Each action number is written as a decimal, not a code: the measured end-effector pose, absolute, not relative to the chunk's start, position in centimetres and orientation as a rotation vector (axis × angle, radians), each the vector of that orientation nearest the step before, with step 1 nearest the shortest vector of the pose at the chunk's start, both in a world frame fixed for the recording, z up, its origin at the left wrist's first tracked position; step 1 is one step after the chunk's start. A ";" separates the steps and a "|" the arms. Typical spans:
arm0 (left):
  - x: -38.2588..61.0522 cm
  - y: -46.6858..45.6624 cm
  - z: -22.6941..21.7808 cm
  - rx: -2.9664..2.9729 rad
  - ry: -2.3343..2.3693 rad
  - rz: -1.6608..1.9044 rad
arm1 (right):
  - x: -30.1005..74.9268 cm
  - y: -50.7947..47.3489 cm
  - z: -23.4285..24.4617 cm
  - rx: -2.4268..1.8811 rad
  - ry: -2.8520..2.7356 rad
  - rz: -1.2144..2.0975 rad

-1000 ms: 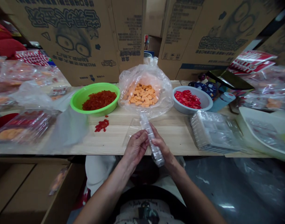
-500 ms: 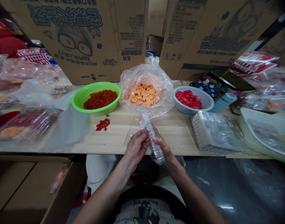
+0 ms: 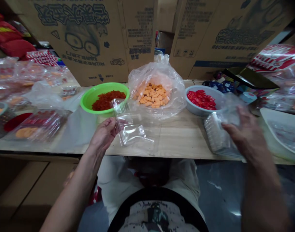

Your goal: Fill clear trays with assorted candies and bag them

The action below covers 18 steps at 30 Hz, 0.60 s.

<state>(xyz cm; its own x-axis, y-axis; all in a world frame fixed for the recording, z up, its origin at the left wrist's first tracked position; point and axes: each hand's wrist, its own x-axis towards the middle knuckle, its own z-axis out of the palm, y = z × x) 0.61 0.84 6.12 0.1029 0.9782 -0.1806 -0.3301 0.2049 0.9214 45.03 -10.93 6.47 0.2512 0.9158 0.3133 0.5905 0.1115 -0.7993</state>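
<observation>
Light wooden tabletop (image 3: pixel 181 138), its front edge at your waist. A wall of printed cardboard boxes (image 3: pixel 89 38) closes the back from 10 to 2 o'clock. Along the back edge of the tabletop: green bowl (image 3: pixel 86 100) of dark red bits (image 3: pixel 109 99) at 11, clear bag (image 3: pixel 171 80) of orange snacks (image 3: pixel 152 95) at 12, grey bowl (image 3: pixel 193 109) of red wrapped pieces (image 3: pixel 202 100) at 1. Filled clear packs (image 3: pixel 38 125) pile up at 9 o'clock.

Your left hand (image 3: pixel 102 135) is out over the front edge with the forearm angled in from 7 o'clock, and its fingers are pinched on the near side of a clear plastic tray (image 3: pixel 130 129). The tray sticks out at 2 o'clock from that hand, tilted, over the tabletop in front of the green bowl.

Your right hand (image 3: pixel 246 135) reaches out to 3 o'clock, palm down, laid over a stack of clear trays (image 3: pixel 214 137) near the front edge. It is motion-blurred, so I cannot tell whether it grips. The stack sits well apart from the held tray.
</observation>
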 end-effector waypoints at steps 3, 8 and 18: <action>-0.6 2.4 3.8 0.799 1.027 1.117 | 50.6 -11.6 5.4 -1.652 -1.542 0.211; 1.0 2.1 2.1 0.694 0.987 1.060 | 47.7 -10.0 4.6 -1.589 -1.529 0.205; 10.8 -4.5 8.5 0.901 0.772 1.061 | 23.2 -5.6 6.3 -1.354 -1.665 0.820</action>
